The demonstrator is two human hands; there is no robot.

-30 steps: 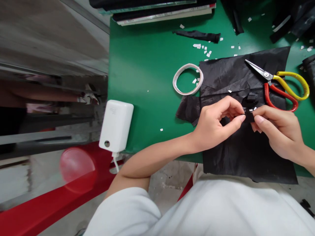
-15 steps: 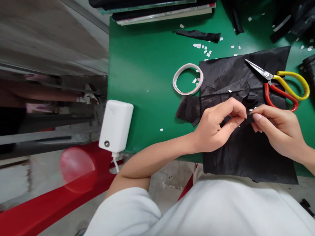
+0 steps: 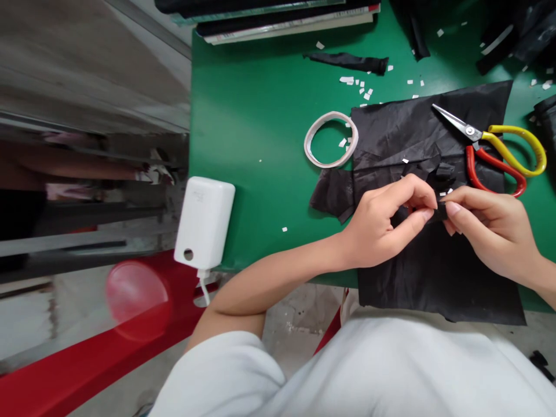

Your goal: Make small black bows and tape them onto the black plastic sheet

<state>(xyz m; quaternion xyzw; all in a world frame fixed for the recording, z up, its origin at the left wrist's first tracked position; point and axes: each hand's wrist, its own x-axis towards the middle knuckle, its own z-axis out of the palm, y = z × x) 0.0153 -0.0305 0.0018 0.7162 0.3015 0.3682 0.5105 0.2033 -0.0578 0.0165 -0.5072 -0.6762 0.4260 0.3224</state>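
Observation:
Between my two hands a small strip of black material point(image 3: 439, 212) is pinched. My left hand point(image 3: 391, 217) grips one end between thumb and curled fingers, and my right hand point(image 3: 490, 229) pinches the other end; much of the strip is hidden by the fingers. Beneath them lies a wrinkled black sheet point(image 3: 434, 278). Scissors point(image 3: 471, 132) with one yellow and one red handle rest on the sheet, just beyond my right hand. A roll of white tape point(image 3: 309, 145) lies flat at the sheet's left edge, beside a loose black scrap point(image 3: 332, 191).
Small white paper bits and a black strip point(image 3: 347, 60) are scattered on the green table point(image 3: 252, 116). Stacked books point(image 3: 286, 26) stand at the back. A white power bank point(image 3: 205, 223) with a cable sits at the left edge, above a red stool point(image 3: 87, 359). Another person's leg point(image 3: 87, 165) shows far left.
My fingers have shifted very slightly, with both hands still pinching the black strip. Everything else on the table looks the same.

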